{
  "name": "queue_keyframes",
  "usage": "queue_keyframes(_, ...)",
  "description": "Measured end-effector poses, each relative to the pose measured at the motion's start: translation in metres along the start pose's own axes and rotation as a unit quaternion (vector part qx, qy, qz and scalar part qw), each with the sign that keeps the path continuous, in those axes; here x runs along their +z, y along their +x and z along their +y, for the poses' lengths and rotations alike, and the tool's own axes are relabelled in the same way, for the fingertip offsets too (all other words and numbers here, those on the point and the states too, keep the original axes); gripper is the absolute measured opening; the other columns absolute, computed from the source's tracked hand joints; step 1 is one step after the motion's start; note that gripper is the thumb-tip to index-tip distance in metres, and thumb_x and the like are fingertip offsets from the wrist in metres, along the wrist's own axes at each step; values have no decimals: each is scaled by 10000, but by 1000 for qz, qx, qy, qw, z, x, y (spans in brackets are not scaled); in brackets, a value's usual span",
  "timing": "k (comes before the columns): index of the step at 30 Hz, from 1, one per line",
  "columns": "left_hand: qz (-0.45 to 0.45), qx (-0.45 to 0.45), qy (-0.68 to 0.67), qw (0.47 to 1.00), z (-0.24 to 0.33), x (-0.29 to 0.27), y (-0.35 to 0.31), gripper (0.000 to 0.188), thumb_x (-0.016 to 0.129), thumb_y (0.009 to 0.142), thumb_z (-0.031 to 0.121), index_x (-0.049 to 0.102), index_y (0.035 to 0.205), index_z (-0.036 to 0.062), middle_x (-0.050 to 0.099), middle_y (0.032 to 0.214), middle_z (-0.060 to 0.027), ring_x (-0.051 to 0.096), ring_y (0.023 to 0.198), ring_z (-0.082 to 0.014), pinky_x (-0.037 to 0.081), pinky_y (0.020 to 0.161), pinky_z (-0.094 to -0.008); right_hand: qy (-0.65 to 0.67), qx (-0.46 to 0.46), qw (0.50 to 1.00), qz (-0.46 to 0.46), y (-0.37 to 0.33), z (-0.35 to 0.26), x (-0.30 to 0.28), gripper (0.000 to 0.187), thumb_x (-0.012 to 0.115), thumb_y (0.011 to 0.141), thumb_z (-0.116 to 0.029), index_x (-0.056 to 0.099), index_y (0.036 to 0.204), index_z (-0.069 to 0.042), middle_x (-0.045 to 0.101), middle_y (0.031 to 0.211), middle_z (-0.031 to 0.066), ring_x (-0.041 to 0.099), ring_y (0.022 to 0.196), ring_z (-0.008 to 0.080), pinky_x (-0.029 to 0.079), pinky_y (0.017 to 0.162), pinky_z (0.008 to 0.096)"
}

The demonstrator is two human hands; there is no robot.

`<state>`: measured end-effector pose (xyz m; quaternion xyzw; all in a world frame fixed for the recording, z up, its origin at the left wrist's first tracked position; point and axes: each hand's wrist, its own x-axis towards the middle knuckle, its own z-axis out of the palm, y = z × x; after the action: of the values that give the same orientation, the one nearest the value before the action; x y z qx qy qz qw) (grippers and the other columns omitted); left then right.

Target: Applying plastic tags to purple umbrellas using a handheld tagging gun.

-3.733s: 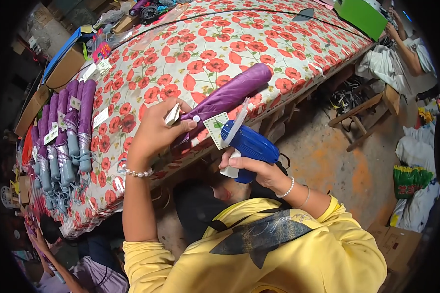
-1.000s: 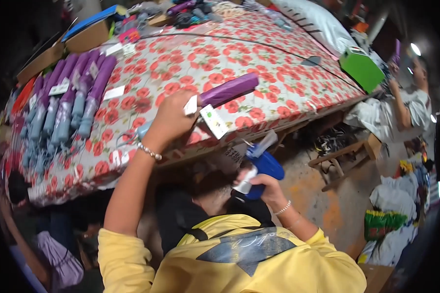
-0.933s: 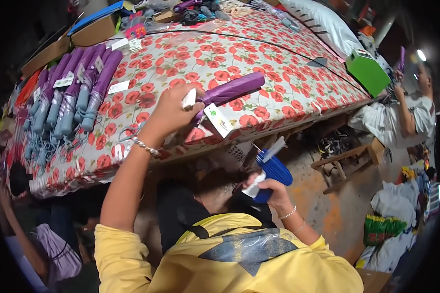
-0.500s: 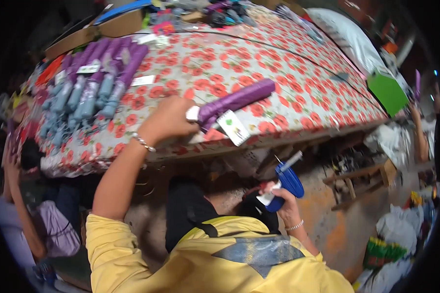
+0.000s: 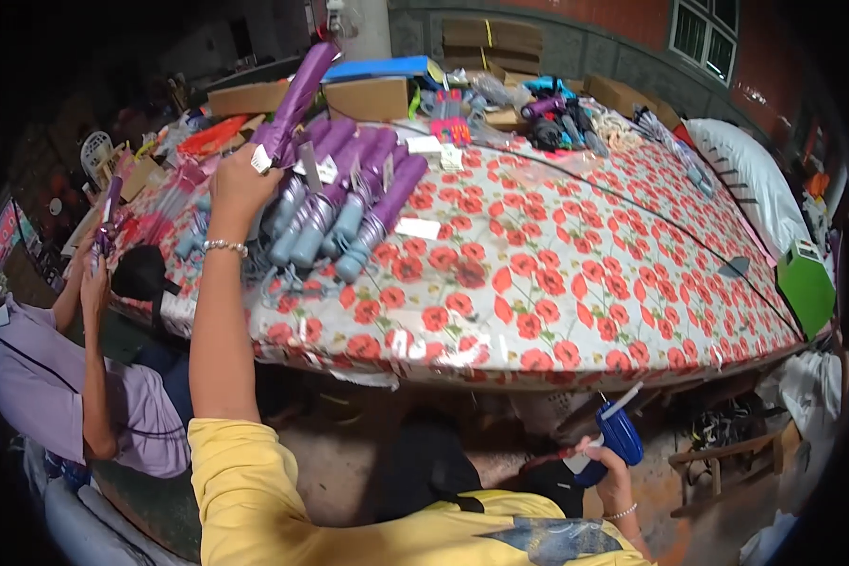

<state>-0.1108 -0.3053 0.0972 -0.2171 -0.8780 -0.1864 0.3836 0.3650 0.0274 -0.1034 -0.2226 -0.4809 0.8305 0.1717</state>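
My left hand [image 5: 239,182] is raised over the left part of the table and grips a folded purple umbrella [image 5: 295,99] with white paper tags, its tip pointing up and away. Just right of it lies a row of several folded purple umbrellas with blue-grey handles [image 5: 344,212] on the red-flowered tablecloth [image 5: 557,274]. My right hand [image 5: 606,464] is low, below the table's front edge, and holds a blue tagging gun [image 5: 613,441] with a white tip.
A person in a lilac shirt [image 5: 61,387] sits at my left, hands up with a purple item. Cardboard boxes [image 5: 368,94] and mixed goods crowd the table's far side. A green box [image 5: 807,288] and a white sack [image 5: 750,184] are at the right; a wooden stool [image 5: 717,462] is below.
My left hand has carried the purple umbrella from the table's front middle to the left, over the row of umbrellas. My right hand with the blue gun has dropped below the table edge.
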Motion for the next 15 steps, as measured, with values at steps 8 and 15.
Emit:
queue_keyframes(8,-122,-95,140,978,-67,32,14,365,762,646,335,673,841,39,675,832,-167,623,767,-378,487,694,-444,-65,21,997,19,-4,-5,32,369,557,711,37,556,1080,30,652,854,120,647,791,237,494,784,298)
queue_keyframes(15,116,-163,-454,868,14,-3,-36,214,601,827,86,635,1030,27,624,880,-67,550,695,-176,464,673,-295,-168,-31,983,-62,8,-24,57,562,664,754,20,454,1274,-19,641,957,82,613,834,151,475,793,254)
